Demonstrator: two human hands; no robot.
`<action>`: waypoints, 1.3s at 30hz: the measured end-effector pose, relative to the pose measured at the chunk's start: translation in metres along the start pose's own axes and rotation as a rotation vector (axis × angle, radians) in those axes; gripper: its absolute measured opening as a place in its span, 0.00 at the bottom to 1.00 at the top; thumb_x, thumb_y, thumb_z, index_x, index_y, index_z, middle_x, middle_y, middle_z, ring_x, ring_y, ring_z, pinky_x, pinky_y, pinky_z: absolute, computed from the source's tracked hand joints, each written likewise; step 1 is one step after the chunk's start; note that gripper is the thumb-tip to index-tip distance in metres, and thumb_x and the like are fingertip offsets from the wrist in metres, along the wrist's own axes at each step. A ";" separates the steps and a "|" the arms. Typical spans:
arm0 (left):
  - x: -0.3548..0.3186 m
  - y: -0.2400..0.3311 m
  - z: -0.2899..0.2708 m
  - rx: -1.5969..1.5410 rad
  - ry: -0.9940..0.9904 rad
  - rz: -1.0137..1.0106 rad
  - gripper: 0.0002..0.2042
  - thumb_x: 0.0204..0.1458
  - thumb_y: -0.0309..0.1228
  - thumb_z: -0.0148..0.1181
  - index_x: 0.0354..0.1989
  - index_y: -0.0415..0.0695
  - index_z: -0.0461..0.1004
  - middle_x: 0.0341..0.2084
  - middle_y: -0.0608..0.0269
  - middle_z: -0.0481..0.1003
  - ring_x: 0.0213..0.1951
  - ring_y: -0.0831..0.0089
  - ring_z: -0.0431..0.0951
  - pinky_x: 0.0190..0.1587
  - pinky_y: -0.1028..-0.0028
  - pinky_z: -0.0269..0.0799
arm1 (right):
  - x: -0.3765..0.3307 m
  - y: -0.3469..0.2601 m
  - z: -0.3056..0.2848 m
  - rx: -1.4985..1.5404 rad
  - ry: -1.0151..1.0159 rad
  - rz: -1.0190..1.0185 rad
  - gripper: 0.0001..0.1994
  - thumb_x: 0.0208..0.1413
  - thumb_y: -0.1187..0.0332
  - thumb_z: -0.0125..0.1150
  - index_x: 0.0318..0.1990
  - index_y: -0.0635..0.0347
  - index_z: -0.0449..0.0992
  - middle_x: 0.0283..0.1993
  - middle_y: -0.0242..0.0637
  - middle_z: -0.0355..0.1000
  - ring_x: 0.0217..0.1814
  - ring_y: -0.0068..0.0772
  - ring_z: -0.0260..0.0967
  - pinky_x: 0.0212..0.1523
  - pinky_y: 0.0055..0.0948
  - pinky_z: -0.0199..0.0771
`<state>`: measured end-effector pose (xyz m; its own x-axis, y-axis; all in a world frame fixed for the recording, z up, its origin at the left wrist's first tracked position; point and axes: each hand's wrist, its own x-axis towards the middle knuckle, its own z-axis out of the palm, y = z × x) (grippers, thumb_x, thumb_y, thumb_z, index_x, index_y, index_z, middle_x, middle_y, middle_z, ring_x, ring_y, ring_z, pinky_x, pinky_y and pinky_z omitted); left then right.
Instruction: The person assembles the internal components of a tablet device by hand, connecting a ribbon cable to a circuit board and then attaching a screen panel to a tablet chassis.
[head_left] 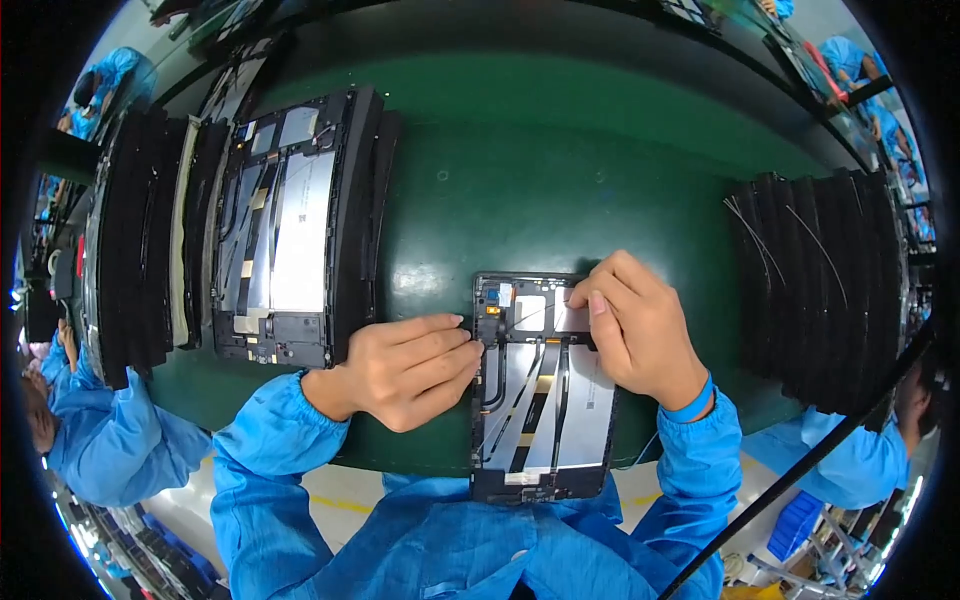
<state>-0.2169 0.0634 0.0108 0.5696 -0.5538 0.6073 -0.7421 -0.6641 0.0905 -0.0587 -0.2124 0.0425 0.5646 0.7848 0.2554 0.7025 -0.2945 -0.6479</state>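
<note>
In front of me is an opened tablet [584, 425] with silver battery panels, dark flex cables and a black frame; its near end overhangs the bench edge. The fingertips of my left hand [405, 372] are closed together against its left edge, with the thumb hidden. Over the tablet's upper right corner, my right hand [640, 325] is closed, thumb and index finger pinched close above a pale rectangular part. A thin dark line, perhaps a wire, runs across the board toward those fingers. What they pinch is too small to make out.
On the left, another opened tablet [305, 240] leans against black foam dividers [135, 240]. More black foam dividers [825, 290], with thin wires lying on them, stand to the right. The green bench mat [520, 190] spreads between them. Blue-sleeved people [120, 440] sit at both sides.
</note>
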 end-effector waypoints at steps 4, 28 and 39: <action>0.002 0.000 0.001 0.021 0.002 0.009 0.12 0.47 0.28 0.65 0.38 0.36 0.87 0.40 0.52 0.88 0.41 0.59 0.90 0.54 0.59 0.91 | -0.002 -0.001 0.000 0.016 0.009 0.016 0.06 0.67 0.74 0.60 0.38 0.61 0.82 0.39 0.43 0.74 0.38 0.51 0.77 0.39 0.46 0.79; 0.008 -0.002 0.006 -0.139 0.045 -0.131 0.14 0.36 0.25 0.68 0.34 0.36 0.86 0.40 0.53 0.88 0.44 0.56 0.90 0.52 0.57 0.89 | -0.001 -0.001 -0.010 0.448 -0.186 -0.023 0.16 0.70 0.71 0.56 0.29 0.69 0.79 0.35 0.49 0.83 0.40 0.46 0.79 0.45 0.41 0.77; 0.011 -0.001 0.003 -0.182 0.034 -0.140 0.12 0.37 0.24 0.71 0.33 0.37 0.84 0.41 0.51 0.87 0.44 0.56 0.88 0.52 0.58 0.88 | -0.002 0.001 -0.002 0.246 -0.063 -0.159 0.15 0.67 0.74 0.65 0.24 0.65 0.75 0.24 0.42 0.65 0.32 0.46 0.62 0.37 0.45 0.64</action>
<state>-0.2089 0.0565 0.0152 0.6613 -0.4435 0.6050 -0.7103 -0.6296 0.3149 -0.0589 -0.2155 0.0427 0.4226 0.8452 0.3272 0.6496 -0.0307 -0.7596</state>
